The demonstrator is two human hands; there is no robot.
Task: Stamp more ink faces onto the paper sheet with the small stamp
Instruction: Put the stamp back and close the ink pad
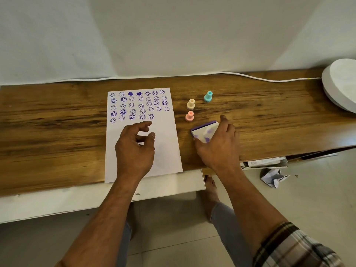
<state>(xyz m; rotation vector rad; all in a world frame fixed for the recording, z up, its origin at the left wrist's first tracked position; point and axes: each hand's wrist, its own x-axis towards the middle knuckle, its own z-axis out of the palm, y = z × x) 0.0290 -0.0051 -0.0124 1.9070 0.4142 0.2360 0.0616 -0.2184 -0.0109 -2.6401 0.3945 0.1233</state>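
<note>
Right hand [217,143] clasps boxy ink pad [205,131] (purple-smudged).

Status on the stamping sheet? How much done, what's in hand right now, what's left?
Done: the paper sheet has four full rows of purple prints plus a fifth row stopping partway. In hand: the right hand grips the ink pad; the left hand hovers over the blank area, and no stamp is visible in it. Three stamps stand untouched on the table. Left: the fifth row's end and the lower half.

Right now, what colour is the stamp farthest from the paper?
Teal stamp, clearest in the head view.
</note>
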